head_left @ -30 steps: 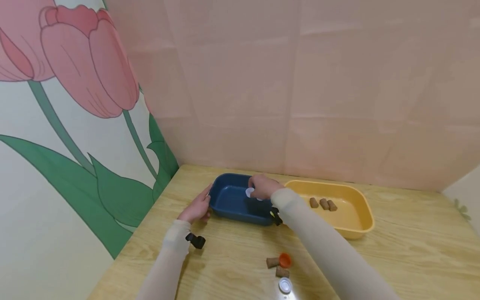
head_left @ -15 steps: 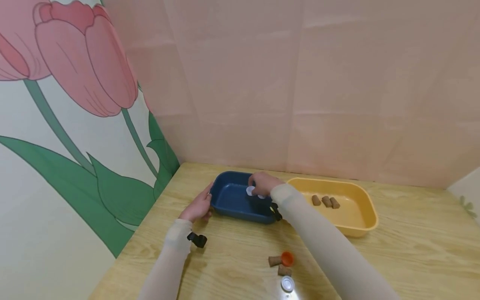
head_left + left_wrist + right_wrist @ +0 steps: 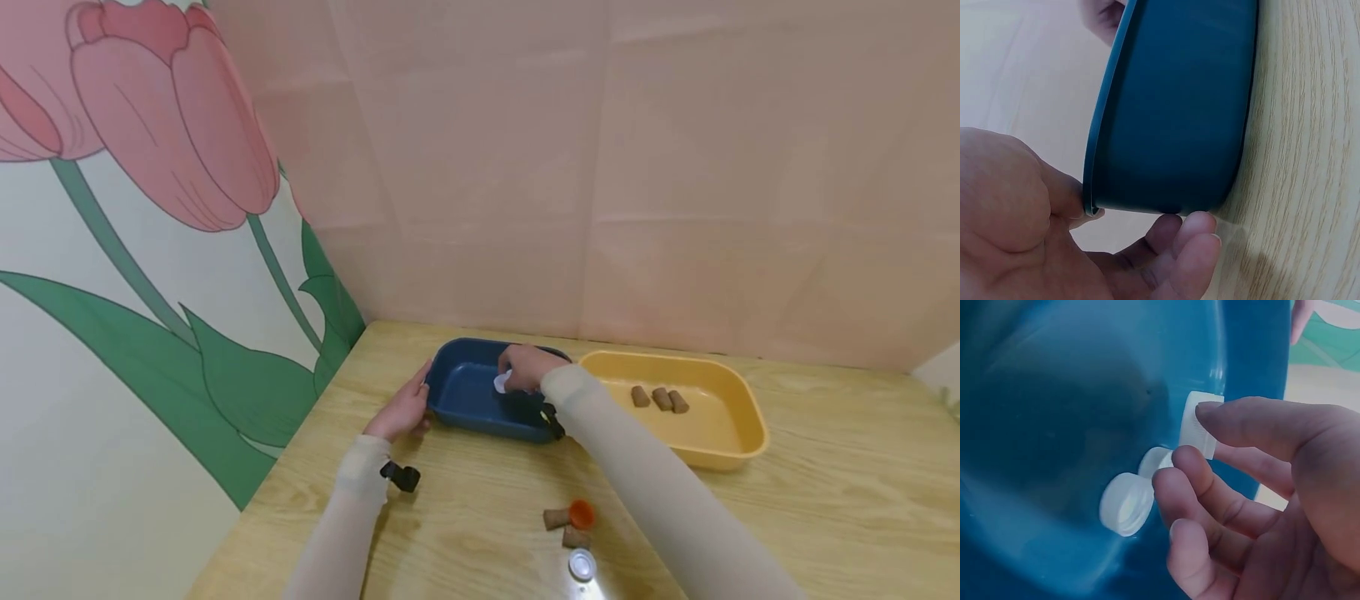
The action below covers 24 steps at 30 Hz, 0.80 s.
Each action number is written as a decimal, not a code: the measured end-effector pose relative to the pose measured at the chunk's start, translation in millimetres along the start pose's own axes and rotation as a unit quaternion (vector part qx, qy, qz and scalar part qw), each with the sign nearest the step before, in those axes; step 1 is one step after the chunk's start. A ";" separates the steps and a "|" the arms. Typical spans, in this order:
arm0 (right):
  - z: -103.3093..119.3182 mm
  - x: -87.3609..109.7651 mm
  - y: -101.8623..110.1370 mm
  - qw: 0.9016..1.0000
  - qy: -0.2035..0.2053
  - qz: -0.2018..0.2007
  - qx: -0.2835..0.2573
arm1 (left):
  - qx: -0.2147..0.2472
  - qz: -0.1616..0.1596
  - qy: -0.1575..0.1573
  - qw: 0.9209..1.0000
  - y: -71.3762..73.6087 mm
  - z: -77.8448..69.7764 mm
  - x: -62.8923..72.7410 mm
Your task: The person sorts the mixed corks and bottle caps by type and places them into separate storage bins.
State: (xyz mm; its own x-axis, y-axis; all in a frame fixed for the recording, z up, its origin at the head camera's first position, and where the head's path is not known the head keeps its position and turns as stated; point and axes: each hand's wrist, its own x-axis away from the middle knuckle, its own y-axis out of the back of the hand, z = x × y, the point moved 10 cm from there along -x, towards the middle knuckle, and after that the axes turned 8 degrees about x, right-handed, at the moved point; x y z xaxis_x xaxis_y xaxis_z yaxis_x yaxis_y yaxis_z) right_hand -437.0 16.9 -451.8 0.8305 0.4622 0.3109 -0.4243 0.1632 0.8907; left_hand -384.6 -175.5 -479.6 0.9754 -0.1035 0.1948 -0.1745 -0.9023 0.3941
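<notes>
Indoors, room type unclear: tulip mural (image 3: 176,150), pink backdrop (image 3: 600,167), wood-grain tabletop (image 3: 847,467).

in the head view both sleeves (image 3: 341,508) leave the bottom edge and the right hand (image 3: 529,368) hides part of the blue tray (image 3: 467,397); in its wrist view it partly covers a white cap (image 3: 1193,430).

No words or numbers — anywhere — are readable.
</notes>
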 end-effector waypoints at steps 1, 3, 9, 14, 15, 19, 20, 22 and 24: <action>1.3 0.7 1.0 1.000 0.001 0.002 -0.003 | -0.001 0.001 0.000 1.000 0.1 -0.5 0.2; 3.5 1.6 3.9 1.000 0.000 0.003 -0.008 | -0.002 0.003 0.002 1.000 0.6 -1.1 0.4; 10.7 -0.7 12.3 1.000 0.001 0.000 -0.015 | -0.009 0.000 -0.004 1.000 4.1 -4.8 -0.4; 10.4 -3.1 7.5 1.000 -0.003 0.012 -0.003 | -0.009 0.004 0.001 1.000 3.1 -2.3 -0.6; 10.0 -3.2 6.5 1.000 -0.003 0.013 0.000 | -0.008 0.005 0.002 1.000 2.7 -1.5 -0.5; 6.7 -3.6 0.7 1.000 -0.008 0.024 0.002 | -0.006 0.005 0.007 1.000 1.2 0.4 0.3; 5.3 -3.6 -1.2 1.000 -0.011 0.028 0.000 | -0.007 0.005 0.006 1.000 0.8 0.2 0.5; 1.8 -3.8 -5.2 0.999 -0.022 0.040 -0.010 | -0.010 0.005 0.003 1.000 0.5 -1.0 1.2; -0.7 -4.1 -7.7 0.998 -0.030 0.049 -0.014 | -0.015 0.005 -0.001 1.000 0.4 -2.5 2.0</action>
State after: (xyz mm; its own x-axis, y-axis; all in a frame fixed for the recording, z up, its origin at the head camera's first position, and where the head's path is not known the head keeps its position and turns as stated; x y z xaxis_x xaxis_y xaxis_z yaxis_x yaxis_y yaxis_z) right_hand -437.4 14.4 -460.1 0.8040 0.4241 0.4169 -0.5145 0.1444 0.8453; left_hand -383.1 -175.0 -476.8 0.9737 -0.1141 0.1975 -0.1890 -0.8882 0.4187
